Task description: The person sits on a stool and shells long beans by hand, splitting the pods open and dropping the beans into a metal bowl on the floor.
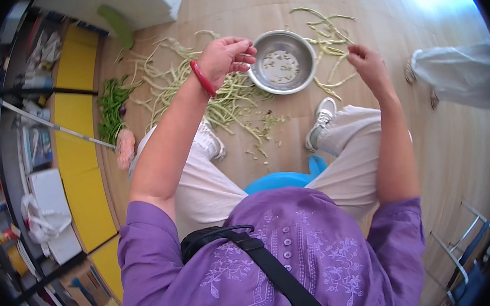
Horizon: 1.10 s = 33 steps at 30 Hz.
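My left hand [227, 57], with a red bangle [202, 79] at the wrist, is raised by the left rim of a metal bowl [307, 65]. Its fingers are loosely curled and apart, and I see nothing in them. Small pale-green pieces [281, 67] lie in the bowl. To the bowl's right, my right hand [370, 69] is closed in a pinch; whatever its fingertips hold is too small to make out. Several long green beans [327, 42] lie beyond the bowl, near that hand. A larger heap of long beans [169, 91] spreads on the floor under my left forearm.
Leafy greens [112, 106] and a pink plastic bag [125, 148] lie left of the heap, near yellow-fronted shelves [73, 155]. Bean scraps [268, 126] dot the floor between my shoes. Below me is a blue stool [280, 181]. Another person's light trousers [462, 73] show at right.
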Motion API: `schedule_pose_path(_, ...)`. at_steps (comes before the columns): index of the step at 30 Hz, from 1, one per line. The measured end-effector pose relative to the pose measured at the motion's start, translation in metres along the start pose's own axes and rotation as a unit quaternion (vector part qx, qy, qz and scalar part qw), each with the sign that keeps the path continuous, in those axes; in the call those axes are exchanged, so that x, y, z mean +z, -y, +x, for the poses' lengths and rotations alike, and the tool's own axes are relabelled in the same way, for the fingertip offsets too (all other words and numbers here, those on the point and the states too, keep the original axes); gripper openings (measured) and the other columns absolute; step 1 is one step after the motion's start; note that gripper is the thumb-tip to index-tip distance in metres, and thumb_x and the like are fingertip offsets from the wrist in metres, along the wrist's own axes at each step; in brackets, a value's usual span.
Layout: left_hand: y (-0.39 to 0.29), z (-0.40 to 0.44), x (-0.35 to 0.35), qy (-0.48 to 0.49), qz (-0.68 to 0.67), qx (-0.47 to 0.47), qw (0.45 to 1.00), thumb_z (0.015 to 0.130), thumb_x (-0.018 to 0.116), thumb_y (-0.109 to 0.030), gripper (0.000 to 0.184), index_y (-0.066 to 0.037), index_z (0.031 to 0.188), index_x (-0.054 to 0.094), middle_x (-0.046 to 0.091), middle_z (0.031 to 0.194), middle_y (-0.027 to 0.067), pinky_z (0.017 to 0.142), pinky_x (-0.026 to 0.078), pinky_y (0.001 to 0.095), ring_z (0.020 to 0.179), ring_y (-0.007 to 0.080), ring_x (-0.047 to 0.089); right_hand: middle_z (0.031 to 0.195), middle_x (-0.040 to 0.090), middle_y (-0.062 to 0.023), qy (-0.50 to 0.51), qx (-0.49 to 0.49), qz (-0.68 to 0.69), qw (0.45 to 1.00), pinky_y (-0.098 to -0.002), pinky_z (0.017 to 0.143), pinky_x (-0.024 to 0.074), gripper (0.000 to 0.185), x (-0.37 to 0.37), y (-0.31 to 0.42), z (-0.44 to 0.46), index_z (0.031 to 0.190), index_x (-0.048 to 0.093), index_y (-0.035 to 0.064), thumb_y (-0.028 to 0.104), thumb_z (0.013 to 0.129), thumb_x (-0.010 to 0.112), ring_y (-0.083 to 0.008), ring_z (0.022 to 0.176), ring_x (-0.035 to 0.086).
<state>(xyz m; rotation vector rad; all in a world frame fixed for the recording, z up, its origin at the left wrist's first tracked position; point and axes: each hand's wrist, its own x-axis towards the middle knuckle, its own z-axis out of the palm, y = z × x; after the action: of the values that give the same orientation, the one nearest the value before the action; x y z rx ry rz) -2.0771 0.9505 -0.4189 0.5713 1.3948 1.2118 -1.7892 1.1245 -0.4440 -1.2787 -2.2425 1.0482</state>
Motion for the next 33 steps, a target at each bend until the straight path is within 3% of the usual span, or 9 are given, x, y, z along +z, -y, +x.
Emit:
schedule_pose_path(7,-0.010,-0.043,-0.073,-0.056,-0.108,0.073,0.990,0.089,0.045,-0.011,0.017,0.000,0.099,0.054,0.061,0.090,0.0098,0.066,0.051,0.0272,0.077,0.0167,0.060,0.086,0.062,-0.0169,0.333,-0.088,-0.161,0.925,-0.0352,0.073,0.0459,0.026,0.134,-0.005,0.018,0.092,0.063,0.0045,0.016,0.070,0.055,-0.0297,0.079,0.059)
schedule_pose_path(11,0.008,-0.056,-0.121,-0.160,-0.234,0.061,0.957,0.088,0.046,-0.013,0.016,-0.002,0.096,0.054,0.060,0.089,0.0099,0.066,0.050,0.0297,0.077,0.0179,0.059,0.091,0.061,-0.0173,0.386,-0.084,-0.143,0.908,-0.0369,0.076,0.0449,0.028,0.250,-0.016,0.025,0.094,0.063,0.0056,0.016,0.071,0.052,-0.0318,0.085,0.058)
schedule_pose_path(15,0.006,-0.075,-0.143,-0.216,-0.280,0.102,0.930,0.088,0.047,-0.014,0.016,-0.003,0.096,0.054,0.060,0.087,0.0086,0.066,0.049,0.0305,0.075,0.0173,0.058,0.096,0.060,-0.0191,0.383,-0.071,-0.139,0.910,-0.0385,0.081,0.0438,0.034,0.352,-0.020,0.023,0.104,0.059,0.0067,0.010,0.072,0.046,-0.0327,0.089,0.057)
schedule_pose_path(18,0.000,-0.083,-0.141,-0.249,-0.298,0.121,0.914,0.087,0.047,-0.013,0.014,-0.001,0.092,0.054,0.060,0.081,0.0089,0.061,0.048,0.0284,0.068,0.0155,0.058,0.115,0.051,-0.0162,0.361,-0.123,-0.123,0.916,-0.0388,0.088,0.0411,0.036,0.406,-0.006,0.020,0.108,0.056,0.0076,0.006,0.074,0.044,-0.0330,0.110,0.045)
schedule_pose_path(24,0.002,-0.085,-0.149,-0.255,-0.306,0.123,0.909,0.087,0.047,-0.013,0.015,-0.001,0.093,0.054,0.060,0.082,0.0092,0.061,0.048,0.0271,0.068,0.0149,0.058,0.127,0.040,-0.0073,0.331,-0.214,-0.235,0.888,-0.0398,0.091,0.0396,0.035,0.470,0.030,0.033,0.110,0.055,0.0119,0.008,0.077,0.045,-0.0280,0.116,0.039)
schedule_pose_path(27,0.004,-0.089,-0.155,-0.246,-0.299,0.115,0.915,0.090,0.044,-0.015,0.018,-0.002,0.096,0.053,0.058,0.085,0.0082,0.065,0.047,0.0294,0.073,0.0163,0.056,0.130,0.037,-0.0046,0.385,-0.174,-0.284,0.860,-0.0407,0.090,0.0403,0.036,0.479,0.037,0.039,0.112,0.054,0.0143,0.007,0.077,0.046,-0.0260,0.117,0.038)
schedule_pose_path(31,0.004,-0.093,-0.160,-0.244,-0.314,0.133,0.908,0.089,0.045,-0.014,0.017,-0.002,0.096,0.054,0.059,0.085,0.0083,0.065,0.047,0.0293,0.073,0.0162,0.057,0.113,0.053,-0.0050,0.312,-0.216,-0.134,0.915,-0.0386,0.084,0.0427,0.027,0.461,0.044,0.041,0.099,0.062,0.0141,0.008,0.075,0.051,-0.0226,0.109,0.047)
schedule_pose_path(32,0.003,-0.094,-0.160,-0.243,-0.316,0.137,0.907,0.089,0.045,-0.014,0.016,-0.002,0.096,0.054,0.059,0.084,0.0082,0.065,0.047,0.0293,0.072,0.0162,0.057,0.097,0.060,-0.0051,0.273,-0.224,-0.054,0.934,-0.0335,0.079,0.0442,0.020,0.452,0.053,0.041,0.091,0.065,0.0118,0.008,0.074,0.055,-0.0201,0.095,0.055)
schedule_pose_path(33,0.001,-0.097,-0.159,-0.240,-0.319,0.140,0.906,0.089,0.045,-0.014,0.016,-0.002,0.096,0.054,0.059,0.084,0.0081,0.065,0.047,0.0293,0.072,0.0162,0.057,0.094,0.061,-0.0051,0.283,-0.169,-0.009,0.944,-0.0313,0.077,0.0445,0.019,0.441,0.062,0.041,0.089,0.065,0.0114,0.007,0.074,0.056,-0.0182,0.090,0.056)
